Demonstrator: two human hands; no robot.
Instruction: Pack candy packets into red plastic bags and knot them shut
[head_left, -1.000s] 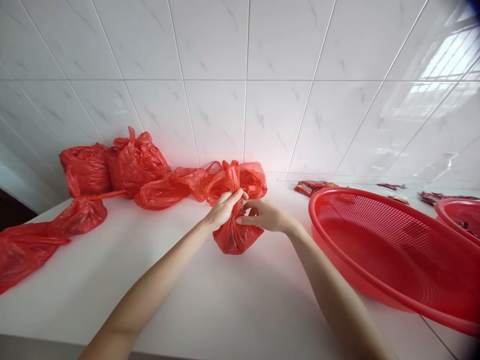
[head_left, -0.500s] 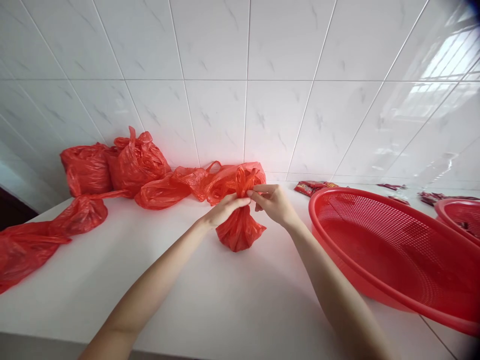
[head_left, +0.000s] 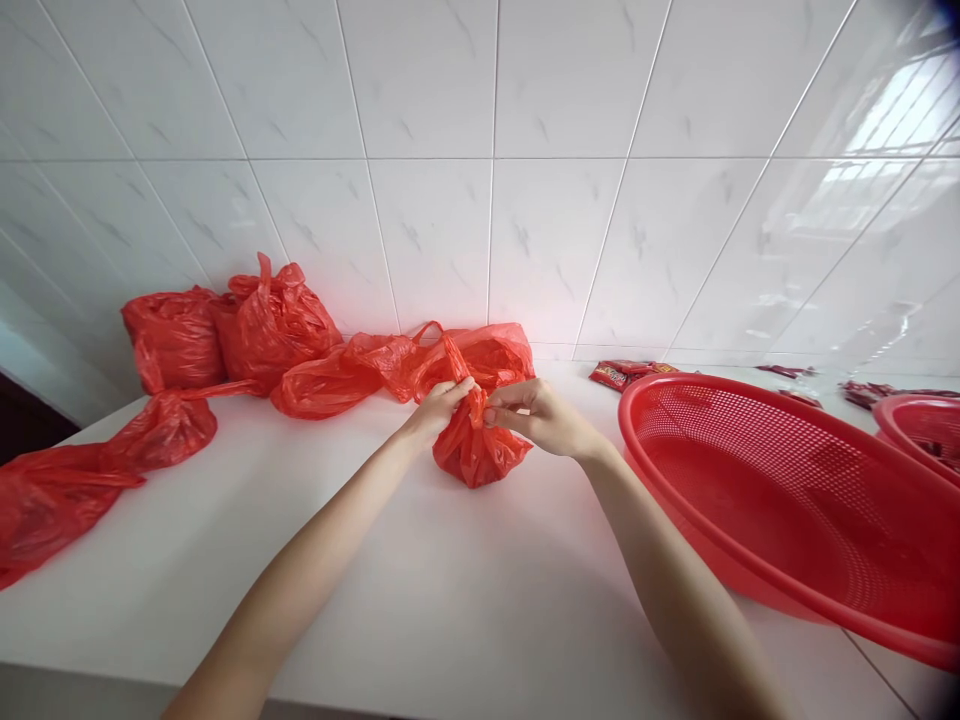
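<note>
A small red plastic bag (head_left: 480,455) with a gathered neck rests on the white counter (head_left: 450,590) in front of me. My left hand (head_left: 437,412) pinches the twisted top of the bag from the left, thumb against fingers. On the other side, my right hand (head_left: 541,415) has its thumb and forefinger closed on the bag's neck. The bulging lower part shows below my hands; what is inside cannot be seen. Loose red plastic bags (head_left: 499,350) lie right behind it against the wall.
Two full red bags (head_left: 274,315) stand at the back left, with another red bag (head_left: 161,430) stretching to the left edge. A large red perforated basket (head_left: 750,490) occupies the right side. Behind it lie small red packets (head_left: 622,373); a second red basket (head_left: 919,415) shows at far right.
Both hands have moved slightly lower on the bag and a little further apart. The bag's upright top now leans left in my left hand, and its body looks more squat.
</note>
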